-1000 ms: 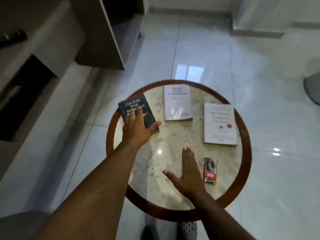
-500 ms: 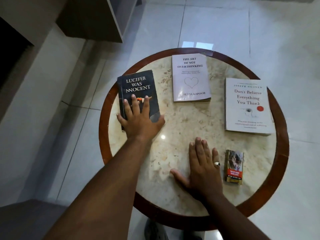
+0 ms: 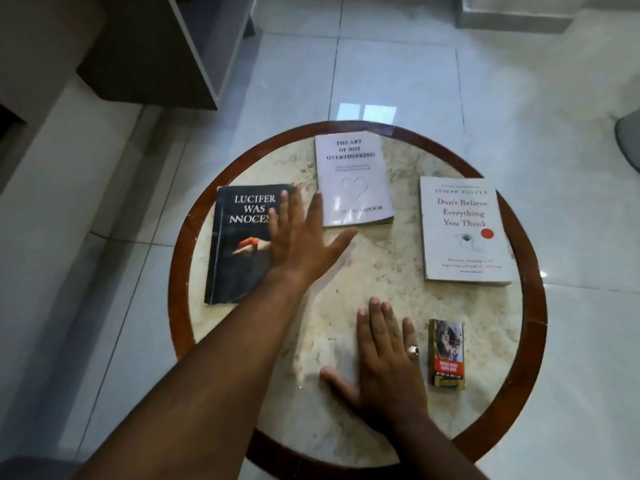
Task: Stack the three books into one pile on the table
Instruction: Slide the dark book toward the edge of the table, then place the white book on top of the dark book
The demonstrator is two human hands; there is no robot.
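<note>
Hovering open over the black paperback book point(image 3: 239, 244) at the round marble tabletop's point(image 3: 381, 271) left edge, my left hand point(image 3: 298, 244) holds nothing. My right hand point(image 3: 384, 362) lies flat, empty. Both white paperbacks point(image 3: 353, 178) point(image 3: 464, 230) lie apart; light, flexible, probably slippery: grip by long edges.

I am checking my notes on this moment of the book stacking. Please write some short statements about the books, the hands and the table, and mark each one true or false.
1. The three books are already in one pile. False: the black book, the pale book and the white book lie apart on the round table.
2. The left hand is spread open, partly over the black book. True.
3. The right hand holds the white book. False: it lies flat on the table, holding nothing.
4. A small packet lies right of the right hand. True.
5. A ring is on the left hand. False: it is on the right hand.
</note>
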